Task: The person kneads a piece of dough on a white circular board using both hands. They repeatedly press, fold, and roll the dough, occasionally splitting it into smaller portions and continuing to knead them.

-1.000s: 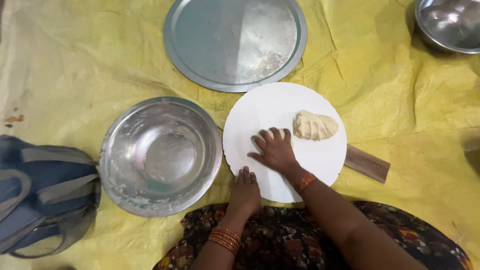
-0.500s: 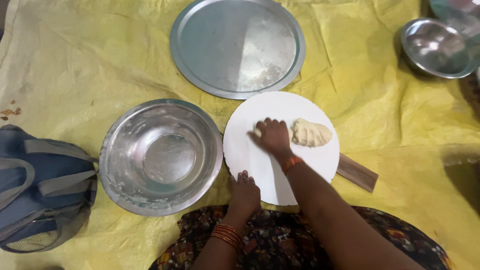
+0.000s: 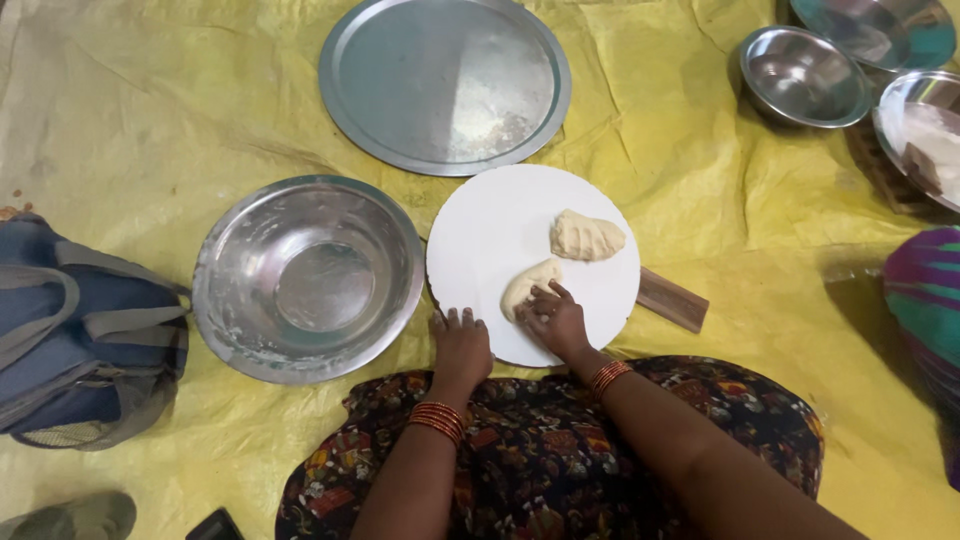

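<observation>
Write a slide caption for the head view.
Right hand presses a dough piece on a white round board; left hand steadies its edge.

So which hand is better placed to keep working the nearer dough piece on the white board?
Right. The right hand already rests on the nearer dough piece, fingers over its lower end. The left hand sits at the edge of the white round board, seemingly steadying it, clear of both pieces.
</observation>
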